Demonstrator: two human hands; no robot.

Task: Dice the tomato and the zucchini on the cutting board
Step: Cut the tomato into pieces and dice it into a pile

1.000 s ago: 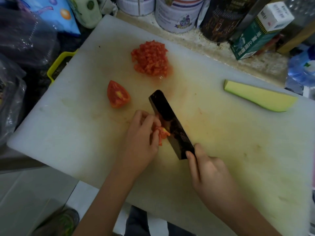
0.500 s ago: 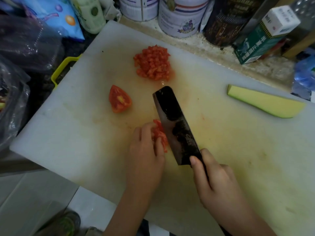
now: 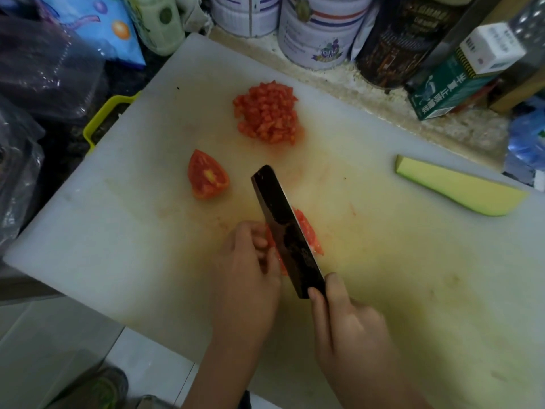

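1. Head view: the left hand (image 3: 247, 270) curls its fingers over the red tomato strips (image 3: 308, 231) at the middle of the white plastic cutting board (image 3: 118, 231). The right hand (image 3: 348, 323) grips the dark broad-bladed knife (image 3: 283, 225) where blade meets handle.
2. Keep the left fingertips tucked back, since the knuckles sit right against the blade.
3. Cut straight and evenly, matching the heap of small red tomato dice (image 3: 267, 113).
4. The red tomato wedge (image 3: 208, 180) and the pale green zucchini slab (image 3: 454, 187) still lie uncut.
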